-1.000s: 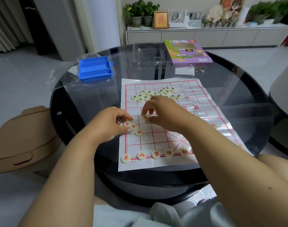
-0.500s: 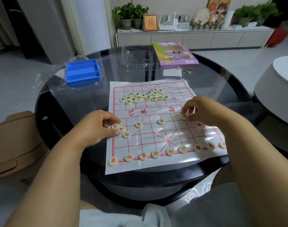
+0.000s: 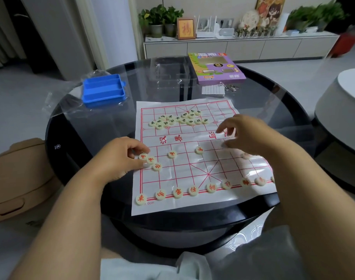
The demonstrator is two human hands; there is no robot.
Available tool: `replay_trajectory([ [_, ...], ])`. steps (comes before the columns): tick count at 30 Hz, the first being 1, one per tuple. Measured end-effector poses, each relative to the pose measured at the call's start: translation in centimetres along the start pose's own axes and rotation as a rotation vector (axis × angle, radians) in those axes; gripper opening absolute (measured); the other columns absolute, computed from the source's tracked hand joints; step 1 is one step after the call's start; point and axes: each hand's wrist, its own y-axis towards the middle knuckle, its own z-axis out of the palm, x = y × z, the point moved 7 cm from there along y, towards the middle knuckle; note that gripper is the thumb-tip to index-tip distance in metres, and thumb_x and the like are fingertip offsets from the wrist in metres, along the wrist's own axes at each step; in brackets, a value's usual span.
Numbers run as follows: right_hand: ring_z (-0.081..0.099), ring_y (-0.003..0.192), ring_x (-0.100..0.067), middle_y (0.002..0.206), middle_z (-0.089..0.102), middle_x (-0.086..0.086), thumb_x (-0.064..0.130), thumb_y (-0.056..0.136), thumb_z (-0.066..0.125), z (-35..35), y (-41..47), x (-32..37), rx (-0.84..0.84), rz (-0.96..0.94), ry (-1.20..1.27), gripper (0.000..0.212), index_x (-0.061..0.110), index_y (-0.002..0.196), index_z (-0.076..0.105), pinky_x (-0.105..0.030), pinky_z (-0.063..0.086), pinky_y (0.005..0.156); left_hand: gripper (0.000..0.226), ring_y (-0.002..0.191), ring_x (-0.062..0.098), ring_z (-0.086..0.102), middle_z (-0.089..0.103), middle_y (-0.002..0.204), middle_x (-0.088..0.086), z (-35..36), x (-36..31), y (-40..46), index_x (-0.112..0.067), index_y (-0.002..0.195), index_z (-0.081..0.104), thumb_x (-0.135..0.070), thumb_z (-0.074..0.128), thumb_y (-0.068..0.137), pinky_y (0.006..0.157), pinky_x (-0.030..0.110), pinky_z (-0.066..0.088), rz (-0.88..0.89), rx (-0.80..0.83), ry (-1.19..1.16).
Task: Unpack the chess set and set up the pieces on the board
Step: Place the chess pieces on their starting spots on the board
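On the board (image 3: pixel 201 170), both hands curled, left hand (image 3: pixel 120 158) by three red pieces (image 3: pixel 150 159), right hand (image 3: pixel 245 136) perhaps empty.

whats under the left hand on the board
Three red-lettered pieces lie clustered at the left hand's fingertips on the paper board's left edge. The palm rests off the board on the glass table; anything beneath the palm and curled fingers is hidden.

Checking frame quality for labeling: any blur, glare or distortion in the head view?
Head view: the right hand is motion-blurred, so what its grip holds is unclear; glare sheens across the paper board and the glass table; wide-angle bowing curves the table rim; room light is dim and bluish; the left hand is sharp.
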Motion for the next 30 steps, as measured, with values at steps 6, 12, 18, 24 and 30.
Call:
replay_trajectory([
  [6, 0.051, 0.085, -0.008, 0.097, 0.055, 0.009, 0.029, 0.083, 0.069, 0.8, 0.0, 9.4, -0.052, -0.271, 0.121, 0.020, 0.029, 0.103, 0.068, -0.031, 0.046, 0.084, 0.029, 0.086, 0.010, 0.060, 0.059, 0.099, -0.013, -0.1, 0.0, -0.1, -0.033, 0.099, 0.065, -0.019, 0.078, 0.077, 0.071, 0.020, 0.051, -0.001, 0.007, -0.007],
  [12, 0.057, 0.095, -0.017, 0.101, 0.064, 0.004, 0.040, 0.084, 0.066, 3.2, 1.9, 13.9, 0.010, -0.242, 0.026, 0.022, 0.026, 0.100, 0.071, -0.036, 0.042, 0.093, 0.026, 0.080, 0.011, 0.059, 0.062, 0.094, -0.010, -0.3, 0.0, -0.1, -0.029, 0.102, 0.069, -0.015, 0.075, 0.081, 0.069, 0.019, 0.049, 0.016, -0.013, 0.010],
  [18, 0.055, 0.079, -0.016, 0.079, 0.062, 0.006, 0.054, 0.078, 0.066, 4.8, 3.1, 14.9, 0.006, -0.164, -0.084, 0.034, 0.023, 0.090, 0.068, -0.034, 0.033, 0.082, 0.023, 0.072, 0.011, 0.058, 0.063, 0.086, -0.009, -0.5, 0.4, -0.2, -0.026, 0.103, 0.071, -0.016, 0.074, 0.082, 0.064, 0.016, 0.042, 0.013, -0.027, 0.005],
  [24, 0.051, 0.069, -0.015, 0.064, 0.049, 0.007, 0.043, 0.078, 0.069, 5.3, 3.5, 15.6, 0.000, -0.171, -0.110, 0.027, 0.024, 0.073, 0.050, -0.031, 0.033, 0.072, 0.021, 0.068, 0.010, 0.058, 0.063, 0.082, -0.009, -0.7, 0.5, -0.2, -0.029, 0.098, 0.069, -0.015, 0.074, 0.082, 0.063, 0.016, 0.041, 0.003, -0.030, -0.021],
  [30, 0.056, 0.074, -0.016, 0.073, 0.058, 0.005, 0.040, 0.077, 0.069, 5.4, 3.8, 16.1, -0.037, -0.222, -0.102, 0.020, 0.023, 0.086, 0.065, -0.029, 0.036, 0.072, 0.024, 0.067, 0.009, 0.057, 0.061, 0.080, -0.013, -0.8, 0.4, -0.4, -0.026, 0.102, 0.070, -0.013, 0.074, 0.082, 0.063, 0.014, 0.041, 0.000, -0.018, -0.017],
])
